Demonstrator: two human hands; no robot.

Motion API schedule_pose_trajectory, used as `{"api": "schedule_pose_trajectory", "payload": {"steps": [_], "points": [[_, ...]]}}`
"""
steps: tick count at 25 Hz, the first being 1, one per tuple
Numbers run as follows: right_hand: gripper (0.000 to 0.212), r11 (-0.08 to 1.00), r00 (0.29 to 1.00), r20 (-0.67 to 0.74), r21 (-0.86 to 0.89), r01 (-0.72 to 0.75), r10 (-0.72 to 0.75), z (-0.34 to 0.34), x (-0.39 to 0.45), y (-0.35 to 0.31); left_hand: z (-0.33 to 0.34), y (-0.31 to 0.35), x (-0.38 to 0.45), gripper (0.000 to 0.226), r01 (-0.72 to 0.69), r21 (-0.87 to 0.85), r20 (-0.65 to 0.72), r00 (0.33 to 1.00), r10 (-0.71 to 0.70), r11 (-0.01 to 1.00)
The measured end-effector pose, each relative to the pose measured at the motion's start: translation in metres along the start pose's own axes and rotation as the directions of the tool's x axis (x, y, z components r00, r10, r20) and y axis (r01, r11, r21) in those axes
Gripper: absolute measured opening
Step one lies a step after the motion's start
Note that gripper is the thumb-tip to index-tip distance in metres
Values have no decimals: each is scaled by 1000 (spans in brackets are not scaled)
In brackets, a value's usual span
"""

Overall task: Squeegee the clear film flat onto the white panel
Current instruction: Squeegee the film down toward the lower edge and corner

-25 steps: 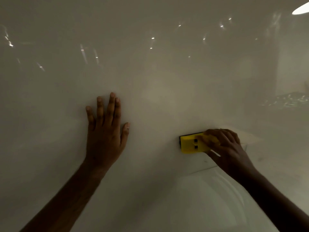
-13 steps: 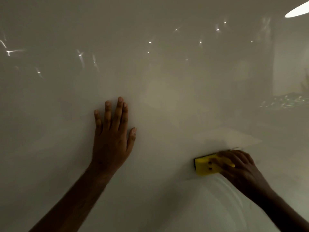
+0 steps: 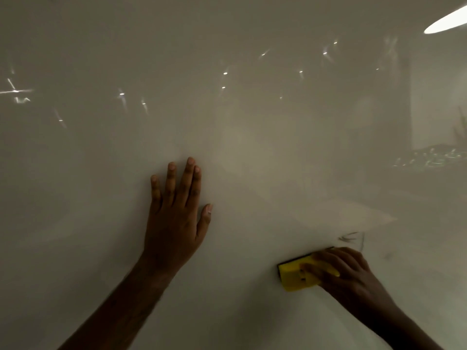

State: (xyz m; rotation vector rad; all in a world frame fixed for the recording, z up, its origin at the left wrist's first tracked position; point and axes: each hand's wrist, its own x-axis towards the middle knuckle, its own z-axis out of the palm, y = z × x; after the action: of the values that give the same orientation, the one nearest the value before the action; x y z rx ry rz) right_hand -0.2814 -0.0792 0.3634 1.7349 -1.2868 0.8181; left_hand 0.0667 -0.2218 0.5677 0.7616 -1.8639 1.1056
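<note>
A glossy white panel (image 3: 227, 122) fills the view, with clear film on it that shows only as faint creases (image 3: 351, 238) just above my right hand. My left hand (image 3: 177, 213) lies flat on the panel at centre, fingers straight and thumb spread. Lower right, my right hand (image 3: 346, 276) grips a yellow squeegee block (image 3: 295, 275) and holds it against the panel; its fingers cover the block's right half.
Small light glints dot the upper panel. A bright lamp reflection (image 3: 444, 21) sits at the top right corner. A dim reflected room shows at the right edge (image 3: 434, 157).
My right hand has slid the yellow squeegee down and to the right across the panel. My left hand stays flat in its place on the panel.
</note>
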Motion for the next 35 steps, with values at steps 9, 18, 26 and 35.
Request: {"api": "schedule_pose_trajectory", "payload": {"steps": [9,18,26,35], "points": [[50,966,966,-135,167,-197,221,10,41,-34,8,29,6,78,-43,0,10,999,43,999],[55,887,878,-140,129,-442,458,8,-44,25,10,35,7,81,-68,17,-10,998,68,998],[60,891,888,-172,245,-382,427,30,14,-45,9,39,8,79,-50,4,-15,999,50,999],[61,611,555,-256,372,-699,791,19,-42,32,10,39,8,81,-46,-8,-19,999,46,999]]}}
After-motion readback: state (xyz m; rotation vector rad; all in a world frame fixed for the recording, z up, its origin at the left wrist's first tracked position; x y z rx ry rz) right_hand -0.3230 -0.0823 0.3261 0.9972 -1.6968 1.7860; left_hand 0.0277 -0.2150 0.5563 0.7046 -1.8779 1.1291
